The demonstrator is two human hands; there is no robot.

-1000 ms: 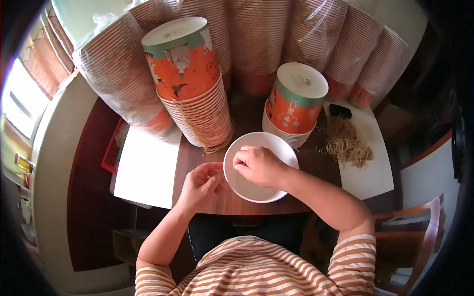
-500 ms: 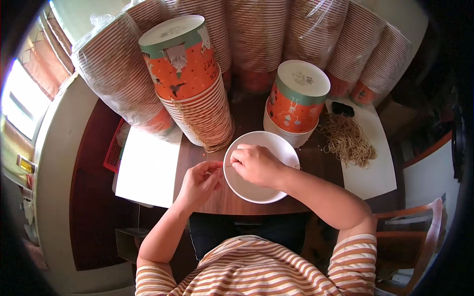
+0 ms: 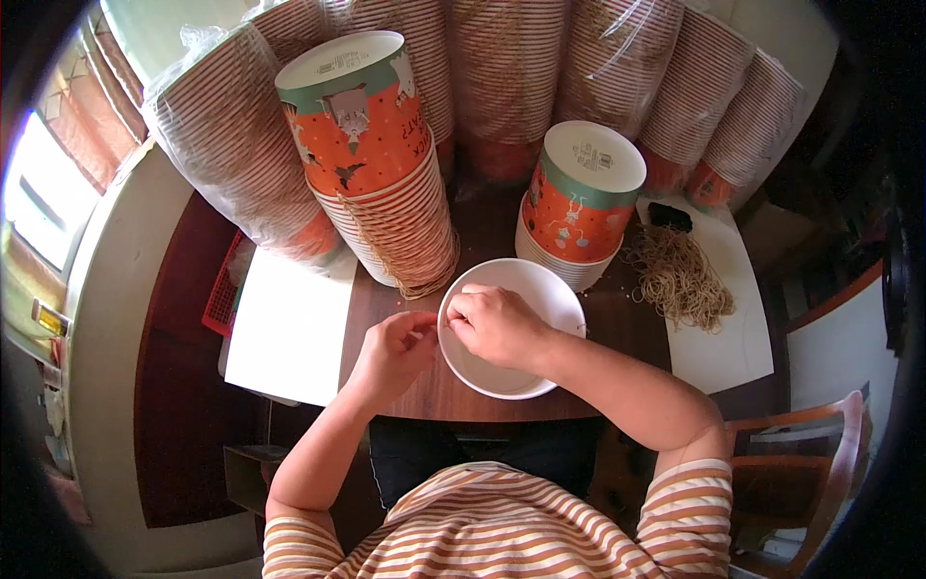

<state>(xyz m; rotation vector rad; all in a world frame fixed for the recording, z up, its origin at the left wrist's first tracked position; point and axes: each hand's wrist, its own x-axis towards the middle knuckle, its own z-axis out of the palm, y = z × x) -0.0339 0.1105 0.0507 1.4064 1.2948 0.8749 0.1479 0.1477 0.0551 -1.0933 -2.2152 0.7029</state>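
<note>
A round paper bucket stands mouth up on the brown table in front of me, its white inside facing me. My right hand reaches over its opening, fingertips pinched together against the inner left wall. Just outside that wall, my left hand has its fingers curled in, thumb and fingertips close to the bucket. Whatever thin thing lies between the fingertips of either hand is too small to make out. A small light bit shows at the bucket's right rim, perhaps a cord end.
Behind the bucket rise a tall stack of upturned orange buckets with cords hanging down it and a shorter stack. Tan cords lie heaped at right beside a black object. Plastic-wrapped bucket stacks line the back.
Both hands stay at the bucket's left wall. My left fingers have curled in slightly and shifted a little; the view has moved slightly.
</note>
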